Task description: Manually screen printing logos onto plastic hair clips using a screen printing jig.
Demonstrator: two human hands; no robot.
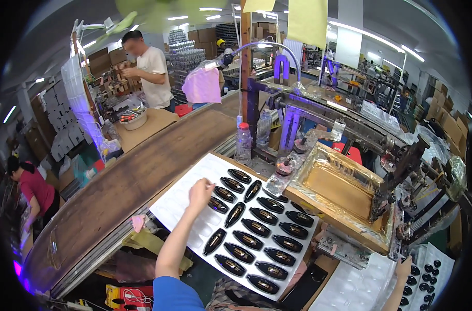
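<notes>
The left hand (201,192) is stretched out over the white moulded tray (181,199), which lies on the near side of the long wooden table (142,171). Its fingers (207,184) are seen narrowly curled at the left end of a row of black oval parts (256,223); whether a part is pinched between them cannot be told. The black oval parts fill the right half of the tray in slanted rows, each in its own pocket, while the pockets at the left are bare white.

The right hand (403,268) is seen at the lower right edge, resting on the near corner of a printing frame (345,194) wrapped in clear film; its fingers are bent over the frame's edge. Just below that hand a second white tray (360,290) is seen, with small round black caps (425,280) along its right side.

A clear plastic bottle with a red cap (243,142) stands just beyond the first tray. Far to the left, a person in a white shirt (153,72) stands at another table, and a person in a red shirt (34,189) is bent over at the left edge.
</notes>
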